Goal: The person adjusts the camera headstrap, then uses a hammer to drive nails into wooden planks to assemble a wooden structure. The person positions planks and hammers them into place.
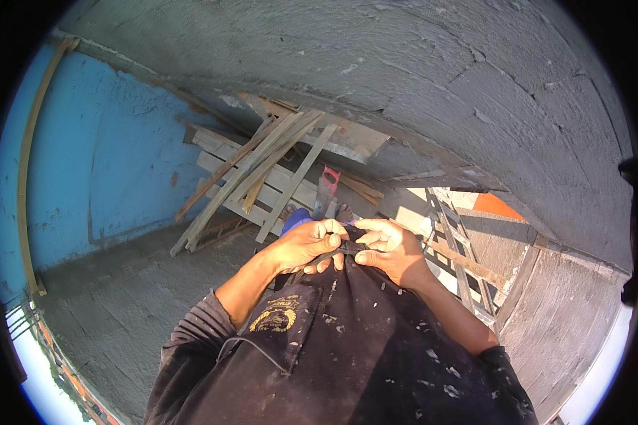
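By shirt (376, 340) front: L hand (312, 244) + R hand (397, 251), grips pinching dk cloth (349, 247) | on shirt: pocket (306, 301) w/ yellow lettered emblem (280, 320), contents unseen

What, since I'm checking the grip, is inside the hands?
Dark fabric shows pinched between the left hand and right hand; the folds they cover can't be seen.

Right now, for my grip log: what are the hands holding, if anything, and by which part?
Left hand and right hand pinch a dark strip, either side of its short visible stretch.
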`<state>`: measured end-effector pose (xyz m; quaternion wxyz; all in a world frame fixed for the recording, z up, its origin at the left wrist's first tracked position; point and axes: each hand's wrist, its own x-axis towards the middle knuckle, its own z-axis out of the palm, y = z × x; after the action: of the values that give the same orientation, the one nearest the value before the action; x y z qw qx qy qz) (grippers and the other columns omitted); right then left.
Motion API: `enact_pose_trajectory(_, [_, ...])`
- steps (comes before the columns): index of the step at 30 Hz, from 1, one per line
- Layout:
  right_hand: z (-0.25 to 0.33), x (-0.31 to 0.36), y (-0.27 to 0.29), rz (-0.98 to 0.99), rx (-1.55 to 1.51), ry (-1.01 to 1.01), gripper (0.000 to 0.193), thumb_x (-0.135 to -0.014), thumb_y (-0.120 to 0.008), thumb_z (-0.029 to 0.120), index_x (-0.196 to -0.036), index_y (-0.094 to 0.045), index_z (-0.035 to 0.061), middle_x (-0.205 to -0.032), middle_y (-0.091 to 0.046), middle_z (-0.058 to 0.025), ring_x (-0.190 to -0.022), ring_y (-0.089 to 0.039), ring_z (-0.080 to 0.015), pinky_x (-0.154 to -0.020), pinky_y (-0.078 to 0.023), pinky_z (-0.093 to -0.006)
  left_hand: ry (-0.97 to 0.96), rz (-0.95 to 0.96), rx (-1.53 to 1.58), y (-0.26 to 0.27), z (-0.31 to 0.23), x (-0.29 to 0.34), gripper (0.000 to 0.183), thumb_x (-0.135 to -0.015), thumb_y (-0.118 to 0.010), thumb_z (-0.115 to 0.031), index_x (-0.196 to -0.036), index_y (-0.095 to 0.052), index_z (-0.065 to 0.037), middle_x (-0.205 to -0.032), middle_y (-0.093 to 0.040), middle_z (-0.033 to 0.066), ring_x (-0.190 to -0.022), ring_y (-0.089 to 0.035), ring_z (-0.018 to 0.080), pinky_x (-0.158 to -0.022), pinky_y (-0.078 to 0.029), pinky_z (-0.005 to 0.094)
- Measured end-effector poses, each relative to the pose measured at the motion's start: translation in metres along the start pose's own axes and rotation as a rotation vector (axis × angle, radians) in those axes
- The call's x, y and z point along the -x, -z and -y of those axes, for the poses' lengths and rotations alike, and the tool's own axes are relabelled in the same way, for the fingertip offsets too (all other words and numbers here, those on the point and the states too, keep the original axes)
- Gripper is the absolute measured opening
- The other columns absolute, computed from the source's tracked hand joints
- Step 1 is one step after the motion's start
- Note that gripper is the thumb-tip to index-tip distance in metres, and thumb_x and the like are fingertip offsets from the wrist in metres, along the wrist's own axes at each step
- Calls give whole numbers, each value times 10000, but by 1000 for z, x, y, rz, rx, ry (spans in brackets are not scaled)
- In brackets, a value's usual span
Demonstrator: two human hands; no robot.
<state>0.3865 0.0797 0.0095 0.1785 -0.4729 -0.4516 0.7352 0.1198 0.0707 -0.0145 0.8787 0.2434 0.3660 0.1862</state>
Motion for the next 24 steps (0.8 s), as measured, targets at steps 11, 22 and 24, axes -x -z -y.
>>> enact_pose_trajectory(11, [25, 22, 13, 28, 311, 9, 390, -946, -848, 156, -1294, -747, 13, -1242, -779, -111, -1141, -725, -210, -1030, -556, -343, -519, -482, -854, -40, -14, 66, 364, -979, -812, -309, -1232, -718, -64, -1219, -766, 143, -1141, -739, 361, -984, -563, 457])
enact_pose_trajectory(22, [75, -25, 8, 299, 870, 244, 274, -876, -873, 185, -1095, -838, 24, -1026, -811, -165, -909, -793, -317, -827, -607, -384, -470, -579, -1132, -15, 22, 76, 179, -958, -733, -233, -1048, -784, -87, -1051, -787, 89, -980, -753, 341, -826, -586, 471])
enact_pose_trajectory(24, [70, -37, 3, 327, 887, 226, 263, -886, -857, 186, -1087, -832, 19, -1037, -810, -171, -917, -791, -323, -824, -605, -390, -420, -639, -1147, -14, 25, 68, 155, -918, -725, -216, -979, -774, -82, -1000, -780, 125, -947, -745, 386, -789, -577, 504])
